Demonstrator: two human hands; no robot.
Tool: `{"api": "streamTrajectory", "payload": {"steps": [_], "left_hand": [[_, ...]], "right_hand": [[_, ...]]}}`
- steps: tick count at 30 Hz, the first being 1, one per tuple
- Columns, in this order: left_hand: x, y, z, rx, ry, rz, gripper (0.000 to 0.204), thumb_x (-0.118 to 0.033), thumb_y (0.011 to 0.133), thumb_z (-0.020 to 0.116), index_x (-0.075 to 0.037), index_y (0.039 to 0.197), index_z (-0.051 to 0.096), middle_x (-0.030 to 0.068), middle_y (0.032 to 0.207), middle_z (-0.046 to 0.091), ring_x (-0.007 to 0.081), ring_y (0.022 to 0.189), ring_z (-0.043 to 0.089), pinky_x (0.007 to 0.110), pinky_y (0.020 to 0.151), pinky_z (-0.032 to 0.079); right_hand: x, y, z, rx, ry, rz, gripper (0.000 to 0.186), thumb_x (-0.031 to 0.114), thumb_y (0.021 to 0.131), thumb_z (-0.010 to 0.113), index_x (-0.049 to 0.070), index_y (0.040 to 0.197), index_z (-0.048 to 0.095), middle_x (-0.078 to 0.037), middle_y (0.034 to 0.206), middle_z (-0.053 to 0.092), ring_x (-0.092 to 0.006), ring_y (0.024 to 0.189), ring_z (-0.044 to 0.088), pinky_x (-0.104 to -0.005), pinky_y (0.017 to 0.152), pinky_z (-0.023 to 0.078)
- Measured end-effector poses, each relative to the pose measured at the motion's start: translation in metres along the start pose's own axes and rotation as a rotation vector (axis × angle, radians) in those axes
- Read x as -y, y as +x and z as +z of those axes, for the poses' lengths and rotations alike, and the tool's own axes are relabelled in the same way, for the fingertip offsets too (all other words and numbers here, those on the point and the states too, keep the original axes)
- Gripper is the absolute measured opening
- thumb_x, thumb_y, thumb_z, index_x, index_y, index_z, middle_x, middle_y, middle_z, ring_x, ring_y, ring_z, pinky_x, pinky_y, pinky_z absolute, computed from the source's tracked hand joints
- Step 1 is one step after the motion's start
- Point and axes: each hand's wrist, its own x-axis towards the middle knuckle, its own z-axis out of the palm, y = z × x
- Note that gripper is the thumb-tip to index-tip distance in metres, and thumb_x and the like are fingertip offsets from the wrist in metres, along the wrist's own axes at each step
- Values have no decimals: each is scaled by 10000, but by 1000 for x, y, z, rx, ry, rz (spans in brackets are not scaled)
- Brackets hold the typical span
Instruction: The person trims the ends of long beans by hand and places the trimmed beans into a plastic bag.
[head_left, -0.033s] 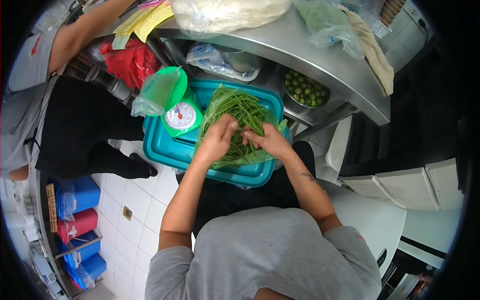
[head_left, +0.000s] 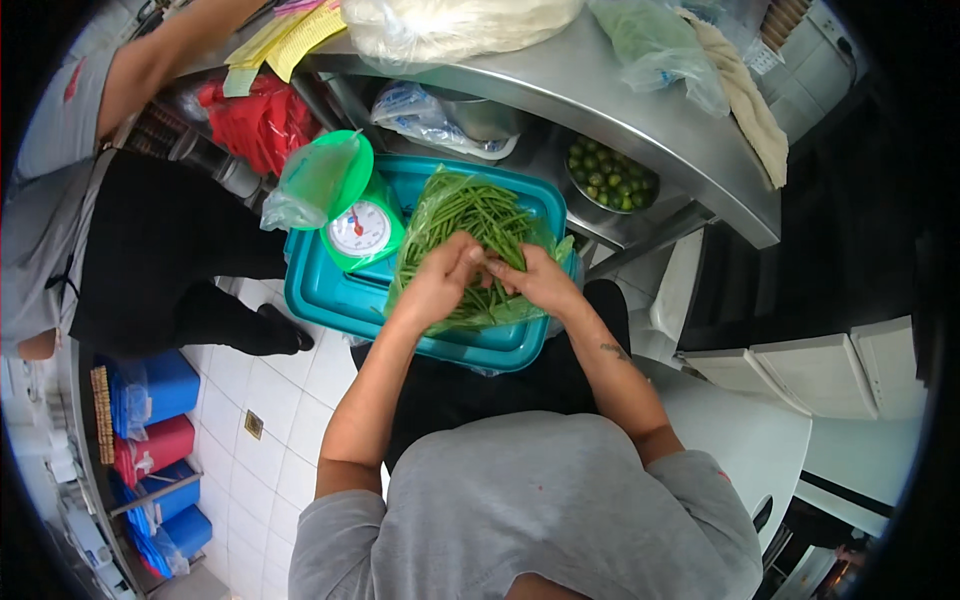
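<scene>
A heap of green beans lies in an open clear green plastic bag, which rests on a teal plastic lid or tray over my lap. Above the heap, my left hand and my right hand meet with their fingertips together. My right hand is closed on a few green beans that stick out past its thumb. The left fingers pinch at the same beans, though their tips are partly hidden. A green dial scale stands on the tray to the left, with a plastic bag on its pan.
A steel table curves across the far side, bearing a large white bag and a cloth. Under it sits a bowl of small green fruit. At left, a person in black trousers stands close by.
My hands have drawn slightly closer together, the fingertips now meeting over the beans. The other person's arm at the upper left has shifted a little.
</scene>
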Motion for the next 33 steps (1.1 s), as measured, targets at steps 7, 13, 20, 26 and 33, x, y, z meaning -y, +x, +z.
{"api": "streamTrajectory", "payload": {"steps": [7, 13, 20, 26, 33], "left_hand": [[43, -6, 0, -95, -28, -70, 158, -192, 929, 475, -43, 946, 525, -18, 736, 466, 68, 603, 397, 208, 523, 328], [48, -7, 37, -48, -168, -178, 204, -209, 905, 514, -37, 823, 585, -20, 660, 491, 64, 577, 407, 200, 525, 329], [67, 12, 34, -566, -39, -57, 185, -101, 822, 507, -7, 692, 600, 63, 516, 504, 213, 429, 454, 327, 464, 376], [69, 30, 9, -484, 833, 372, 175, -16, 692, 586, -8, 866, 596, 187, 848, 504, 367, 831, 509, 440, 710, 436], [67, 27, 16, -474, 1007, 450, 83, 9, 684, 584, -9, 744, 531, 167, 780, 484, 353, 764, 479, 438, 669, 408]], "right_hand": [[-6, 5, -13, -222, 408, -176, 169, 199, 895, 556, 33, 919, 539, -73, 772, 588, -104, 572, 467, -234, 520, 366], [-9, -1, -6, -289, 654, -298, 164, 190, 905, 541, 32, 946, 527, -76, 789, 583, -105, 630, 491, -235, 574, 390], [4, -46, 37, -233, 103, -369, 177, 197, 922, 514, 22, 949, 522, -60, 792, 577, -128, 689, 527, -268, 652, 432], [-8, -35, 10, -387, 835, -132, 167, 192, 912, 540, 50, 843, 485, -1, 643, 393, -147, 619, 485, -302, 598, 439], [-30, -13, 2, -335, 691, 39, 209, 192, 893, 573, 2, 979, 557, -26, 709, 474, -123, 537, 428, -290, 522, 408]]}}
